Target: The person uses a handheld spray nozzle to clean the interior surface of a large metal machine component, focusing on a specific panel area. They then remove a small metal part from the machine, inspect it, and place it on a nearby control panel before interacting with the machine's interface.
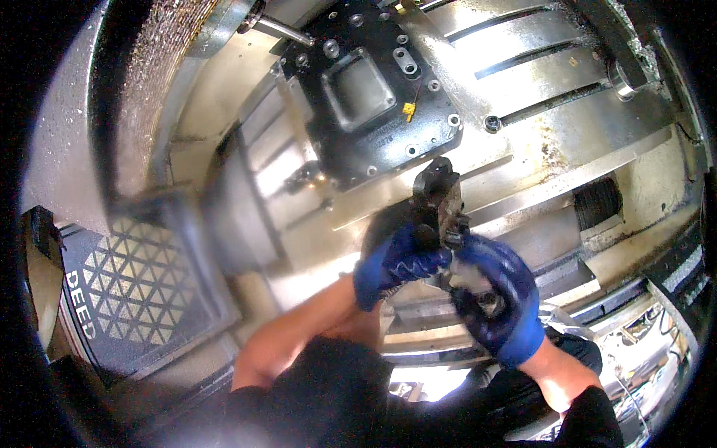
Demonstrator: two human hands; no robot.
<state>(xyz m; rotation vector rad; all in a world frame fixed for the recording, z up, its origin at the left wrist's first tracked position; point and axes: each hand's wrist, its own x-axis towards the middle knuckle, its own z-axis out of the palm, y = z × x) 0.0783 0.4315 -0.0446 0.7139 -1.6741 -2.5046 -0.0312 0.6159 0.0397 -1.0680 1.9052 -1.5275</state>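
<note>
Both hands wear blue work gloves and meet just in front of the machine table. Between them stands a dark metal part (pixel 439 190) with a rounded upper end and a worn, lighter side; its exact kind I cannot make out. My left hand (pixel 403 261) is closed round its lower portion. My right hand (pixel 502 299) curls beside it, fingers bent, thumb side near the part's base. What lies inside the right hand's fingers is partly hidden. Beyond the part's upper end lies a black fixture plate (pixel 299 104) with a square recess and several bolt holes.
A small yellow piece (pixel 408 111) lies on the plate. The slotted steel table (pixel 538 82) extends to the right. A metal spindle housing (pixel 205 33) hangs at upper left. At lower left is a dark mat (pixel 134 291) with a triangle pattern; shiny wrapping (pixel 646 351) sits at lower right.
</note>
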